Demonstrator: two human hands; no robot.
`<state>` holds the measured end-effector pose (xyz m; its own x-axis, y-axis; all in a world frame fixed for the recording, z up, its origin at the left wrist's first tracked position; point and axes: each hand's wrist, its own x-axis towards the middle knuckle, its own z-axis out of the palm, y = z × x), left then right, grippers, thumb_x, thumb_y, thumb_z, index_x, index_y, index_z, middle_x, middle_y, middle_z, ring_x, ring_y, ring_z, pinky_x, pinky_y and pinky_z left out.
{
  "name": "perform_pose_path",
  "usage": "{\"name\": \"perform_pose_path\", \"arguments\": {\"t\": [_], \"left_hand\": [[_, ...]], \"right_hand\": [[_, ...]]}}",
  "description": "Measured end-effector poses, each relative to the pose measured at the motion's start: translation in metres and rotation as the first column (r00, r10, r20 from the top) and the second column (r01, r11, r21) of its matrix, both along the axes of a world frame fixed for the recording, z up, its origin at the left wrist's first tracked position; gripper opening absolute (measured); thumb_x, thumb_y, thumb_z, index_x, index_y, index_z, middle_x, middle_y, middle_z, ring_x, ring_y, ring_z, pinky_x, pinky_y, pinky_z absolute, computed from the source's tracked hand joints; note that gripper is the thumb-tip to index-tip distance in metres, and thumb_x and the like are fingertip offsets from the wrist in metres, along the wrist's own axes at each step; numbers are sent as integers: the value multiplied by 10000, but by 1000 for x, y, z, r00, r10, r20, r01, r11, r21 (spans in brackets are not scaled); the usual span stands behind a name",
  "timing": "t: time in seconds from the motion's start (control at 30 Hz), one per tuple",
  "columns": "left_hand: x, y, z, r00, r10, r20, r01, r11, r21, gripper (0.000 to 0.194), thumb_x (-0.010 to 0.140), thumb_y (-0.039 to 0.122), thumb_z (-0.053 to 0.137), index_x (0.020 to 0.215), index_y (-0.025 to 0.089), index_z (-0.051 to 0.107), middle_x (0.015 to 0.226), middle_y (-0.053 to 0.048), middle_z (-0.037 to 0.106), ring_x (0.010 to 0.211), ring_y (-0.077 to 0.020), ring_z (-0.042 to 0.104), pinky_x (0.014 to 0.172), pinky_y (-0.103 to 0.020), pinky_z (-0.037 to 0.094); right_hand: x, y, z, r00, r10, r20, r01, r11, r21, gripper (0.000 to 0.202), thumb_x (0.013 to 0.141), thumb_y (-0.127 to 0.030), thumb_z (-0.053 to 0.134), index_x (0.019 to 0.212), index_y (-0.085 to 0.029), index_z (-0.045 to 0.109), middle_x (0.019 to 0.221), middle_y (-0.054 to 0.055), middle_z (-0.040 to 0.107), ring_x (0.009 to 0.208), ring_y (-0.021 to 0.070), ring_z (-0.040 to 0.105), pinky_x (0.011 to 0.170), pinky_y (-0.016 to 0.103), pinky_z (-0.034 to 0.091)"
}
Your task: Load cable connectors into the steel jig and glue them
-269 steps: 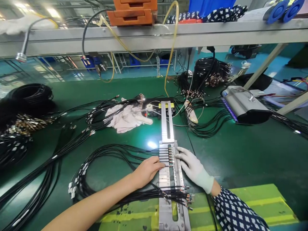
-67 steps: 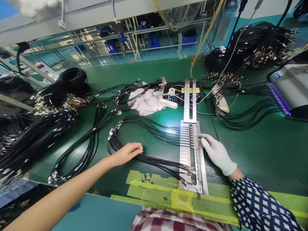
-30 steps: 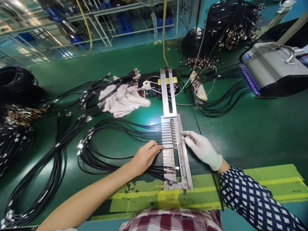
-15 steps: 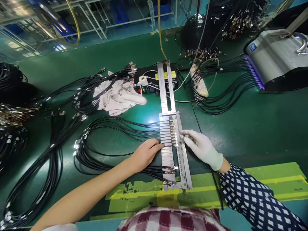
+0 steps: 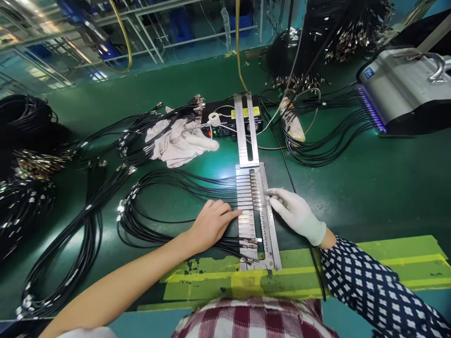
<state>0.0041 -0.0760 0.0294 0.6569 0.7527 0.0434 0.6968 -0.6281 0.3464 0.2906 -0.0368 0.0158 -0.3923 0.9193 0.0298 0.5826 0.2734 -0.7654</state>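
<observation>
A slotted metal fixture (image 5: 245,218) lies on the bench in front of me. Black cables (image 5: 211,186) enter it from the left, side by side, their metal connectors (image 5: 254,188) lined up along the middle opening. My left hand (image 5: 211,223), bare, is closed over one cable at the plate's left edge, a digit pressing at the slots; the pinch itself is partly hidden. Closer to me, several more cable ends (image 5: 252,244) rest loosely on the plate. My right hand (image 5: 296,213), in a white glove, has its fingertips closed against the fixture's right-hand bar.
Behind the fixture stand a slotted metal strip (image 5: 246,136) and a black control box (image 5: 225,126). A white cloth (image 5: 176,143) and cable bundles (image 5: 66,249) lie left. A silver machine with a purple glow (image 5: 405,89) stands right, cables running into it. Yellow-green tape (image 5: 387,263) covers the front edge.
The view has shifted slightly, so the bench items at left appear further right. Both hands stay at the fixture; the left hand's digit sits marginally further over the plate.
</observation>
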Motion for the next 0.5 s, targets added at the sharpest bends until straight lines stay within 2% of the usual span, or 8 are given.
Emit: {"name": "perform_pose_path", "arguments": {"t": [0.1, 0.2, 0.27, 0.33, 0.4, 0.5], "left_hand": [[0, -13, 11, 996, 61, 68, -39, 955, -293, 227, 1011, 273, 442, 1165, 206, 594, 900, -35, 627, 836, -179, 518, 781, -323, 379], [-2, -20, 15, 986, 121, 113, -54, 881, -471, 163, 993, 268, 478, 937, 204, 618, 860, -16, 603, 851, -168, 526, 807, -304, 409], [-3, -19, 15, 977, 170, 129, -76, 844, -531, 165, 974, 249, 502, 851, 196, 598, 843, -12, 585, 861, -165, 532, 798, -286, 425], [-4, -18, 16, 971, 205, 121, -102, 817, -567, 109, 939, 246, 553, 847, 195, 581, 851, -9, 582, 857, -163, 540, 761, -269, 435], [-7, -18, 16, 972, 211, 103, -116, 812, -572, 39, 899, 232, 605, 904, 201, 582, 874, -7, 586, 847, -162, 543, 737, -261, 438], [-10, -22, 15, 973, 208, 97, -114, 807, -579, 48, 885, 193, 606, 930, 204, 597, 882, -4, 585, 819, -150, 544, 724, -250, 435]], "right_hand": [[3, -8, 0, 999, 30, -23, -30, 1000, -2, 314, 1005, -404, 412, 1176, -235, 614, 968, 54, 706, 826, 206, 662, 751, 354, 550], [3, -13, 1, 1000, 15, -3, -15, 1000, 8, 306, 998, -406, 433, 1168, -236, 622, 964, 49, 707, 834, 208, 664, 767, 361, 553], [2, -13, 2, 1000, -4, 1, 4, 1000, -11, 303, 996, -405, 433, 1159, -236, 626, 946, 44, 707, 833, 208, 666, 755, 354, 557], [1, -12, 3, 1000, -9, 0, 9, 999, -34, 308, 998, -407, 427, 1162, -237, 625, 935, 42, 707, 831, 208, 668, 740, 348, 560], [1, -11, 3, 1000, -4, 1, 4, 999, -37, 314, 999, -412, 427, 1171, -238, 624, 939, 41, 708, 835, 207, 668, 739, 347, 560], [1, -10, 1, 1000, 5, 5, -5, 1000, -25, 313, 1000, -415, 430, 1175, -241, 622, 961, 39, 710, 846, 204, 668, 749, 348, 559]]}}
